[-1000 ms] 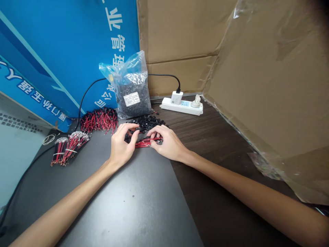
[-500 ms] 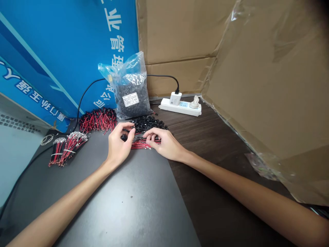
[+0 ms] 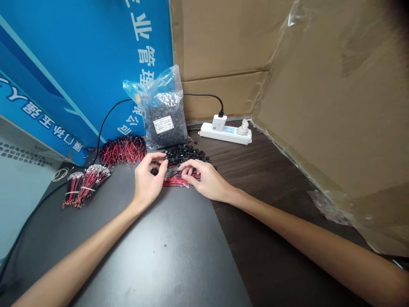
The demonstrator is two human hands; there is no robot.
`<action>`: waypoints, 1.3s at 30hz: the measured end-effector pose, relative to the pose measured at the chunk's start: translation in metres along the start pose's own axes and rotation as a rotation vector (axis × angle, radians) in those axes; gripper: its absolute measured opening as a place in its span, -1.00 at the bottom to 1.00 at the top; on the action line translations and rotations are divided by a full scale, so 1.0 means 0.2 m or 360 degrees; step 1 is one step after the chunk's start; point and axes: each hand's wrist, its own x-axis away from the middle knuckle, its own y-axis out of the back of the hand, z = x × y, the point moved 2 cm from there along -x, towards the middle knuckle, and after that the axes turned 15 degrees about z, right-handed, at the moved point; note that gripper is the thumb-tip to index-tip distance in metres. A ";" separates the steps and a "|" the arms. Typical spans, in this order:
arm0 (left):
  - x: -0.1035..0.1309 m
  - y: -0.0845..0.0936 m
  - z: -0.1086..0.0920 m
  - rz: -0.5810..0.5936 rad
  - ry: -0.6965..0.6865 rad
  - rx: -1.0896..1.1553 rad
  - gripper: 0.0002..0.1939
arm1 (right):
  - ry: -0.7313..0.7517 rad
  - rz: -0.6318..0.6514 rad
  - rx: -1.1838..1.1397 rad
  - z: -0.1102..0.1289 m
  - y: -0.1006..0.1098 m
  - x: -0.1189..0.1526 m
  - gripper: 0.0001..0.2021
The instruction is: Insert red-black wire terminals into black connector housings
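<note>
My left hand (image 3: 149, 177) is closed in a pinch, thumb and forefinger meeting at the tips; whatever small thing sits there is too fine to make out. Facing it, my right hand (image 3: 204, 178) has its fingers curled and pinched around something small, mostly hidden. Between and below the hands lies a bundle of red and black wires (image 3: 176, 181) with metal ends. Just behind the fingertips spreads a heap of small black connector housings (image 3: 188, 154).
A clear bag of black parts (image 3: 166, 113) stands against the blue panel. Left of it lie a pile of red-black wires with black connectors (image 3: 123, 150) and banded wire bundles (image 3: 92, 181). A white power strip (image 3: 225, 133) sits behind right, near cardboard walls (image 3: 332, 119).
Both hands stay almost in place, still pinching close to each other. The whole view shifts very slightly; nothing is visibly taken up or let go.
</note>
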 end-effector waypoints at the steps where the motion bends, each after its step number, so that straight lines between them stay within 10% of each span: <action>1: 0.00 0.00 0.00 -0.0002 -0.0007 0.0000 -0.83 | 0.0010 -0.0010 -0.0014 0.00 0.00 0.00 -0.80; 39: 0.00 0.00 -0.01 0.0031 0.0005 0.0089 -0.84 | -0.0032 -0.0149 -0.0050 0.02 0.01 0.01 -0.77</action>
